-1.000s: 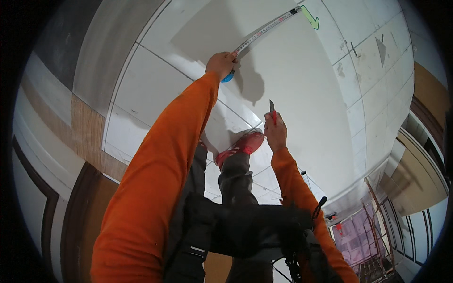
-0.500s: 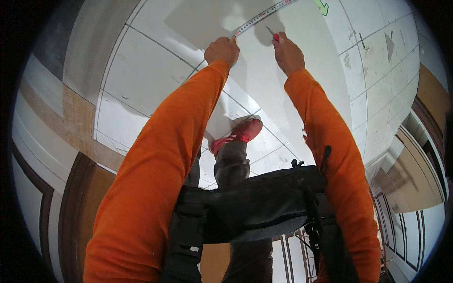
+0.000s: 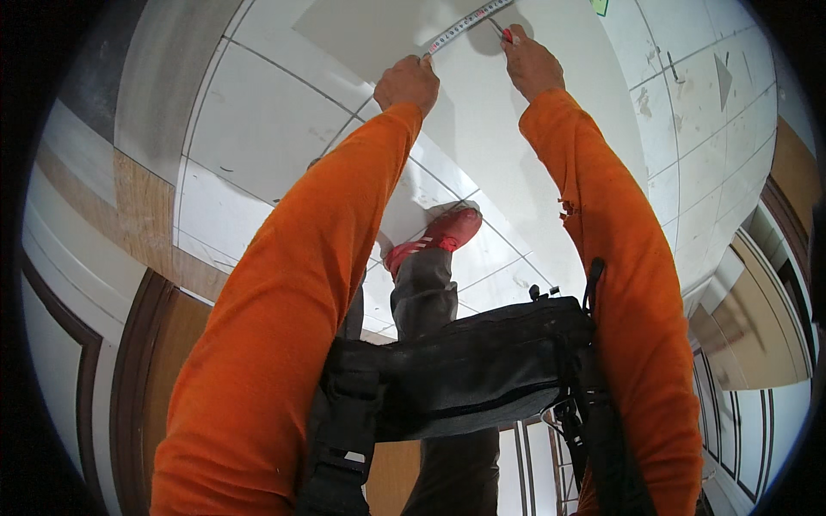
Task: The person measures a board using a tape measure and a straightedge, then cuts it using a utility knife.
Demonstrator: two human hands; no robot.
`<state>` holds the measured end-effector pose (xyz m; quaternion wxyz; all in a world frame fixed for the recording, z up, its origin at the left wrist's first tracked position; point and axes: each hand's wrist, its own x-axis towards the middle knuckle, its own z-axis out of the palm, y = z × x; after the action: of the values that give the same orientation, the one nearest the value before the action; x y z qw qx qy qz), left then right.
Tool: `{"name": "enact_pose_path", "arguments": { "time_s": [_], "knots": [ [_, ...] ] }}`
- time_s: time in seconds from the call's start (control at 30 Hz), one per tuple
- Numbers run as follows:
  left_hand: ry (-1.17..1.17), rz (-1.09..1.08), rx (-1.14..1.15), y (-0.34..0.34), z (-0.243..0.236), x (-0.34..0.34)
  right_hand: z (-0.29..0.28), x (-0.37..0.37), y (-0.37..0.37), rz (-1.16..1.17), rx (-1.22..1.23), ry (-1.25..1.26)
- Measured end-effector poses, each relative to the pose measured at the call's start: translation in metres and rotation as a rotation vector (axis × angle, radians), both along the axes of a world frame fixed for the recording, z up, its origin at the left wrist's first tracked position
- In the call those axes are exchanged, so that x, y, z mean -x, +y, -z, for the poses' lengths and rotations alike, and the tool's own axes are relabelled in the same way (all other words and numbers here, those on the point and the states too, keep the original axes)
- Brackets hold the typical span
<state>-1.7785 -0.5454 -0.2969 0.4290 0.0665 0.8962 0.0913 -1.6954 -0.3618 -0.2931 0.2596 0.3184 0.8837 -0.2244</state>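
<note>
My left hand (image 3: pixel 408 83) is closed on the end of a white tape measure (image 3: pixel 460 31), whose strip runs up and right out of view. Pinched in my right hand (image 3: pixel 533 67) is a red-handled knife (image 3: pixel 508 35), its thin blade pointing up-left and close to the tape's edge. Whether the blade touches anything is not clear. Under both hands lies a large pale smooth sheet (image 3: pixel 594 103) on white floor tiles (image 3: pixel 258 103). The shadows of my hands fall across it.
My red shoe (image 3: pixel 452 230) stands on the tiles by the sheet. A black bag (image 3: pixel 473 370) hangs at my waist. To the right lie a small grey triangular piece (image 3: pixel 724 83) and a thin dark bent bit (image 3: pixel 672 67). Grey boards (image 3: pixel 172 77) and a brown door (image 3: pixel 172 344) are at left.
My right hand with the knife has moved up, bringing the blade nearer the tape. The left hand has shifted slightly up with the tape's end. The view has shifted a little.
</note>
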Motion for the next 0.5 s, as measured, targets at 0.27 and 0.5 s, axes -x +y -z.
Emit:
{"name": "enact_pose_path", "arguments": {
  "time_s": [0.27,0.5],
  "knots": [
    [-0.002,-0.017,-0.016,0.0022,-0.0043,-0.0053,0.0028,0.0036,-0.0016,-0.047,-0.027,0.013],
    [-0.003,-0.002,-0.012,0.0036,-0.0023,-0.005,0.0064,0.0013,-0.001,-0.035,-0.028,0.015]
  ]
}}
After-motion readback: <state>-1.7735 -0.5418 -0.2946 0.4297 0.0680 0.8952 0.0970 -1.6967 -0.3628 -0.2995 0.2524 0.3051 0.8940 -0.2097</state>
